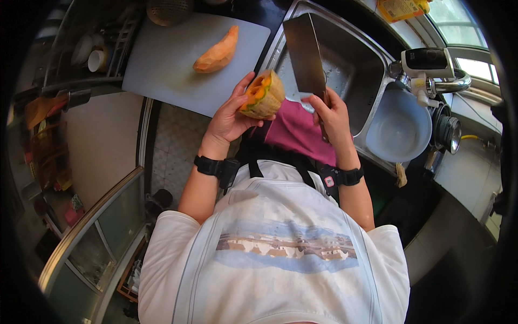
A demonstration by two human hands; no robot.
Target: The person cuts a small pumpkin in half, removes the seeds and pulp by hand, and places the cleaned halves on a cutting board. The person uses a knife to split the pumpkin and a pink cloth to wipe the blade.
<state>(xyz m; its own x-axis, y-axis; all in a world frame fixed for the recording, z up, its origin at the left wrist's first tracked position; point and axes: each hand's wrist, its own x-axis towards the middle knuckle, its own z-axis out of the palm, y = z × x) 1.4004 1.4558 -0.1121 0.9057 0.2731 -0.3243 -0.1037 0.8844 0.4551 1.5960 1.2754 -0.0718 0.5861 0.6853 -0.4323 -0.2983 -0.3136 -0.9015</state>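
Observation:
My left hand (232, 111) holds a piece of melon (270, 94) with netted rind and orange flesh, its hollow turned to the left, beside the near edge of a white cutting board (162, 60). A peeled orange melon piece (217, 54) lies on the board. In my right hand (334, 115) is a cleaver (305, 52), gripped by its handle, with the broad blade pointing away over the near left part of the steel sink. The blade and the melon do not touch.
The steel sink (374, 52) lies beyond my right hand, with a faucet (449, 83) at its right. A translucent plastic basin (398, 125) stands near the sink's right end. A perforated metal strainer (168, 10) is at the board's far edge. A dish rack with a mug (96, 60) stands to the left.

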